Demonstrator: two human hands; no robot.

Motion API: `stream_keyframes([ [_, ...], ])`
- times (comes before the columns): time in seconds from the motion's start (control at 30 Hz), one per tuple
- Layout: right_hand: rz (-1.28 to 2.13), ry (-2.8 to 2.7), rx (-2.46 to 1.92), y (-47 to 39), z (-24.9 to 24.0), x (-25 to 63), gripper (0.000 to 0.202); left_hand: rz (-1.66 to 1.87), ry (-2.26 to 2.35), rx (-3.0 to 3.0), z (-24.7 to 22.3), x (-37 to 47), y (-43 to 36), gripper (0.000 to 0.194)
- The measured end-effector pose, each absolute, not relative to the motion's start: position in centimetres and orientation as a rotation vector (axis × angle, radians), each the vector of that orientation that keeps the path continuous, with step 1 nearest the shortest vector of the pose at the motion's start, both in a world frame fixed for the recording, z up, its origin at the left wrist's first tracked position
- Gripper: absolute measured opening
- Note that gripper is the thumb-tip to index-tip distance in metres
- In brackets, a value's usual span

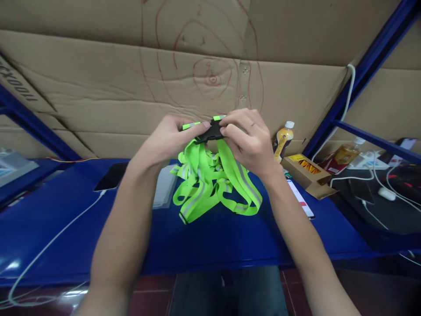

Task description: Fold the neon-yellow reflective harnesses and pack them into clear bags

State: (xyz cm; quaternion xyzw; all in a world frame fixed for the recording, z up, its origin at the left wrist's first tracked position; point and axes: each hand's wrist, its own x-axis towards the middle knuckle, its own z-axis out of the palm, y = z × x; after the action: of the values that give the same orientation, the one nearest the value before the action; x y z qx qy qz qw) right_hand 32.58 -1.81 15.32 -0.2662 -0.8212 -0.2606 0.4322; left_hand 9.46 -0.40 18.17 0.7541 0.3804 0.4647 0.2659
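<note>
Both my hands are raised over the blue tabletop and meet at a black plastic buckle (214,131). My left hand (177,134) is closed on the buckle's left end, thumb on top, with a bit of strap under the fingers. On the right end, my right hand (246,134) pinches the buckle between thumb and fingers. From the buckle hang neon-green straps (200,188) with grey reflective stripes, their loops heaped on the table below. Whether the buckle's halves are fully joined I cannot tell.
Left of the straps lie a clear plastic sheet (163,188) and a black phone (112,176) on a white cable (62,232). To the right are a drink bottle (283,139), an open cardboard box (307,175) and a lit phone (301,199). Cardboard (98,87) walls the back.
</note>
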Motion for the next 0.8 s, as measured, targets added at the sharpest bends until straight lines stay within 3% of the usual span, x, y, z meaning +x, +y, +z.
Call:
stream_keyframes([
  [0.1,-0.499,-2.129,-0.684,-2.2,15.7,32.7,0.009,1.125,0.958,1.999,18.4,8.6,-0.3,0.041],
  [0.2,-0.196,-2.213,-0.670,-2.4,16.1,33.2,0.044,1.151,0.861,2.110,18.4,8.3,-0.1,0.040],
  [0.27,-0.002,-2.203,-0.687,-2.4,16.3,33.7,0.054,1.204,0.826,2.190,18.1,8.3,0.3,0.038],
  [0.37,0.129,-2.175,-0.796,-2.2,16.3,34.4,0.039,1.165,0.737,2.270,17.5,8.8,0.9,0.036],
  [0.47,0.108,-2.329,-0.943,-1.8,16.5,34.8,0.020,1.074,0.658,2.311,17.1,9.6,1.2,0.037],
  [0.67,-0.104,-2.358,-1.054,-1.9,16.8,35.0,0.020,1.001,0.821,2.367,16.5,10.2,1.7,0.055],
  [0.8,-0.274,-2.230,-1.129,-2.5,16.9,34.7,0.025,1.056,0.994,2.090,16.0,10.1,1.9,0.066],
])
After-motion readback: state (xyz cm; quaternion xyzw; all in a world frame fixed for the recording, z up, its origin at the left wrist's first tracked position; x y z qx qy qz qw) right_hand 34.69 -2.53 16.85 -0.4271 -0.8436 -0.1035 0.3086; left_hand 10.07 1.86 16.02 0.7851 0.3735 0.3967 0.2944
